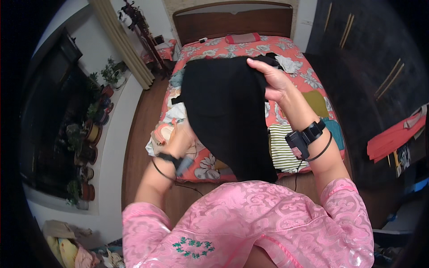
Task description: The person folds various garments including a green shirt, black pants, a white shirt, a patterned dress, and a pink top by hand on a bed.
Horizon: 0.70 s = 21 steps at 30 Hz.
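Taking the middle of the view as the dial's centre, a black garment [223,102] fills that centre, hanging as a broad panel that narrows toward 5 o'clock, where its lower end reaches the person's pink patterned top [268,210]. The right hand [270,80] is between 1 and 2 o'clock, at the garment's upper right edge. Its thumb lies straight along the near face of the cloth, pointing toward 11, while the fingers are mostly hidden behind; the hand grips the fabric there. The right forearm slants up from 4 o'clock, elbow bent, inner side partly turned to view, with a black wrist device [304,138] strapped round it.

The left hand [184,136] is at 9 o'clock, just beside the garment's left edge and lower than the right hand. It is blurred, so I cannot tell whether it is gripping cloth or open. The left forearm rises from between 7 and 8, elbow bent, angled inward toward 1, and it too wears a dark strap with a small box [183,166].

Beyond the hands lies a bed with a coral floral cover [310,80]. Pale clothes [163,133] lie at 9, a striped cloth [286,149] between 3 and 4, and an olive cloth [316,102] between 2 and 3.
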Each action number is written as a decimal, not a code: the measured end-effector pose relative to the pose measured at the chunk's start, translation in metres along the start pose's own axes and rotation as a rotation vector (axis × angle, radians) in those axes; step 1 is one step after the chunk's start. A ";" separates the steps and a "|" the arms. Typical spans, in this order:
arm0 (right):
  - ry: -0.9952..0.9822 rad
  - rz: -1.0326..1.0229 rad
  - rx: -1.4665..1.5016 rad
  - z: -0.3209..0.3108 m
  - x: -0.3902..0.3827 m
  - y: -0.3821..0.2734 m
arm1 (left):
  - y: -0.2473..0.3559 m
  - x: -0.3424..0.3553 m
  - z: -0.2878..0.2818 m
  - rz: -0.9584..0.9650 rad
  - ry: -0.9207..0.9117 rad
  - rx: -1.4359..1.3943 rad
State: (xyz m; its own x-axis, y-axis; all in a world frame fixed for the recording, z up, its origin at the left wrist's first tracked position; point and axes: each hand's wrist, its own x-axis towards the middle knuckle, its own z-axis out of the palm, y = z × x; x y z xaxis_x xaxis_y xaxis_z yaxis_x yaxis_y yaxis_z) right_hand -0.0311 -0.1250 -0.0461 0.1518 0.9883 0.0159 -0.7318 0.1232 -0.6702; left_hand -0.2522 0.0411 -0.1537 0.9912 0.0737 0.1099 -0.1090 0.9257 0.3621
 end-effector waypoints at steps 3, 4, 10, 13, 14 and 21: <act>0.170 0.127 0.197 -0.070 0.010 0.015 | -0.059 0.006 -0.008 -0.053 0.192 0.017; 0.267 0.121 0.220 -0.092 0.003 0.017 | -0.062 0.007 -0.013 -0.042 0.200 0.022; 0.307 0.033 0.180 -0.135 -0.038 0.006 | -0.052 0.025 -0.022 -0.067 0.228 0.184; -0.108 -0.226 0.137 -0.110 -0.063 -0.005 | -0.038 0.045 0.021 -0.081 0.160 0.255; -0.137 -0.202 0.164 -0.115 -0.067 0.008 | -0.034 0.055 0.035 -0.094 0.123 0.238; 0.275 -0.038 -0.225 -0.113 -0.031 0.038 | 0.034 0.096 0.033 -0.196 0.223 0.392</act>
State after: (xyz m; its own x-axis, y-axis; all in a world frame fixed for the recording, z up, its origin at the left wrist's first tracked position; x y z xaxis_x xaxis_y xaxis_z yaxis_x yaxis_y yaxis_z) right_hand 0.0120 -0.1614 -0.1560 0.3719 0.9183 -0.1359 -0.5624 0.1064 -0.8200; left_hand -0.1633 0.0674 -0.1003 0.9831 0.0290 -0.1807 0.1039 0.7243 0.6816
